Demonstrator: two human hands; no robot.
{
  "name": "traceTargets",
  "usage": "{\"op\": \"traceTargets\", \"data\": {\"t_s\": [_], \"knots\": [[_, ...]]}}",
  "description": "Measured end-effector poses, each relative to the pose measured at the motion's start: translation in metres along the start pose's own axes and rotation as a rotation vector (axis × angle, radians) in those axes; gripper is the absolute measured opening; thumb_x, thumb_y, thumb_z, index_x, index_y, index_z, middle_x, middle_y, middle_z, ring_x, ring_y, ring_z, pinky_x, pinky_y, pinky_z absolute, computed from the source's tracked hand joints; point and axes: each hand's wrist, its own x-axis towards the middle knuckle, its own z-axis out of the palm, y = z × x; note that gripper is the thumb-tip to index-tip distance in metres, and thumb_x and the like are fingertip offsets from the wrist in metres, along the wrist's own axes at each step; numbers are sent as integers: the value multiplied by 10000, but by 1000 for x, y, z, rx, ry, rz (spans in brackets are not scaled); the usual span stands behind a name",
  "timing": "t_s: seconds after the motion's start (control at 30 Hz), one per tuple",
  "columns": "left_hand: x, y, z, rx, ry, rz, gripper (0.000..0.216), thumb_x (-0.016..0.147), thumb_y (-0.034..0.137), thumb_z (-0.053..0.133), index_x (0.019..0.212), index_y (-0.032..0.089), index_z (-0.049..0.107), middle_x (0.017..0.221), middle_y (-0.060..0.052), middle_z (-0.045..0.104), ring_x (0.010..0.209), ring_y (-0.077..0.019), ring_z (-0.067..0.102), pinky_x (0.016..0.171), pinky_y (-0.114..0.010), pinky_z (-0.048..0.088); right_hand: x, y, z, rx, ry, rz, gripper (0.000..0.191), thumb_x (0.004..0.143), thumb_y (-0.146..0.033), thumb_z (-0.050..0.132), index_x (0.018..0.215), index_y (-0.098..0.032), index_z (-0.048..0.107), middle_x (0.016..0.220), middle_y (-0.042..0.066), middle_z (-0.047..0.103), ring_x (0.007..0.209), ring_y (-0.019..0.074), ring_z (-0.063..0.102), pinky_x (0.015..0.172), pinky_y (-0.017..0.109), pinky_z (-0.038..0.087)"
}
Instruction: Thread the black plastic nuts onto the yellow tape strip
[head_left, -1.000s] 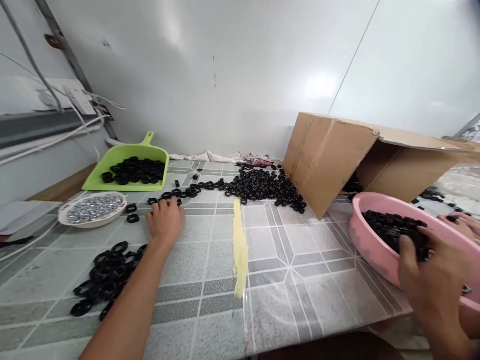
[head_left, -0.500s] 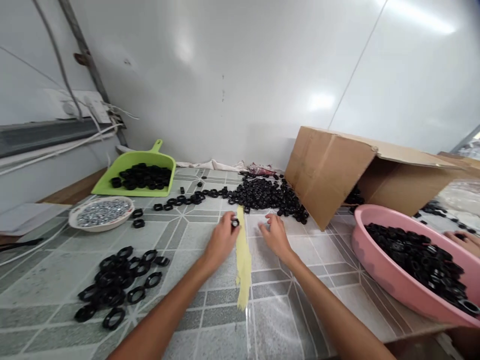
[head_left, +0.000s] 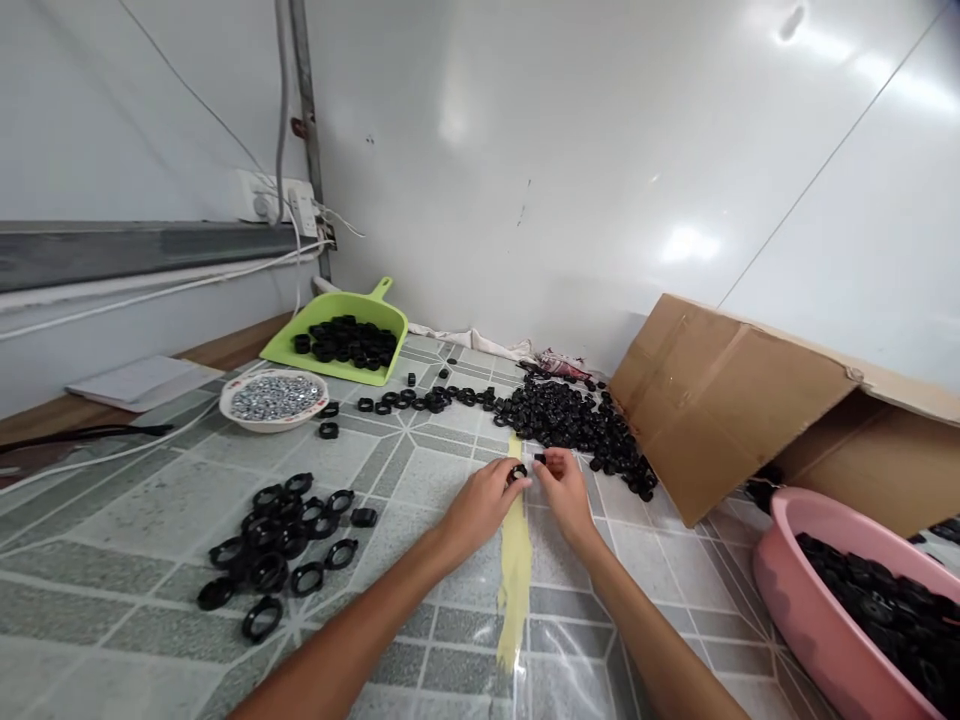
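Note:
My left hand (head_left: 480,502) pinches a small black ring (head_left: 518,472) at its fingertips, over the yellow strip (head_left: 515,560) on the tiled table. My right hand (head_left: 564,490) meets it from the right, fingers pinched on another small black part (head_left: 539,459). The two hands touch at the fingertips. Just behind them lies a heap of small black rings (head_left: 577,425) spilling from a tipped cardboard box (head_left: 720,400). A pile of larger black rings (head_left: 281,545) lies to the left of my left forearm.
A green dustpan (head_left: 341,340) holding black rings sits at the back left, with a white dish of silvery parts (head_left: 274,399) in front of it. A pink basin (head_left: 847,610) of black rings stands at the right edge. Cables and a socket run along the left wall.
My left hand came from the far-left rings to the table's middle holding a ring. My right hand left the pink basin and joined it. The view swung left.

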Motion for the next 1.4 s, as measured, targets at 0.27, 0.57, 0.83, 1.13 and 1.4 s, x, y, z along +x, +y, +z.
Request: {"op": "traceTargets", "data": {"t_s": [0.27,0.57,0.83,1.13,1.4], "knots": [[-5,5,2,177,-37,88,274,964,307,518,1221,232,576,1137,-68,681,1017,-246,635,889,-368,475,-38,-2,-24,409,-96,95,407,901,-467,559,1174,-168,610,1016,92,641,883,222,606,779,335,510],[-2,0,7,305,-1,22,202,954,287,538,1136,209,580,1077,-75,669,1033,-264,598,899,-393,449,-31,29,-42,-387,88,-163,247,941,-339,455,1042,-189,624,1005,120,623,972,308,546,875,458,414],[0,-4,5,86,181,-136,182,909,345,598,983,211,498,1019,-68,626,951,-248,611,774,-344,471,-1,20,-30,-534,114,-262,252,978,-310,418,1078,-178,608,1084,128,592,1037,280,535,903,400,402],[6,-9,-1,-63,212,-256,229,829,330,672,915,226,487,807,8,630,738,-193,612,637,-271,402,78,1,0,-691,-198,-375,233,862,-145,594,1065,-226,674,981,96,591,969,266,512,833,350,370],[5,-6,-5,-90,109,-95,298,887,519,590,940,229,631,806,1,668,724,-190,609,638,-265,388,51,1,-7,-489,-127,-344,188,966,-268,453,991,-171,613,999,124,607,979,263,551,874,382,425]]}}
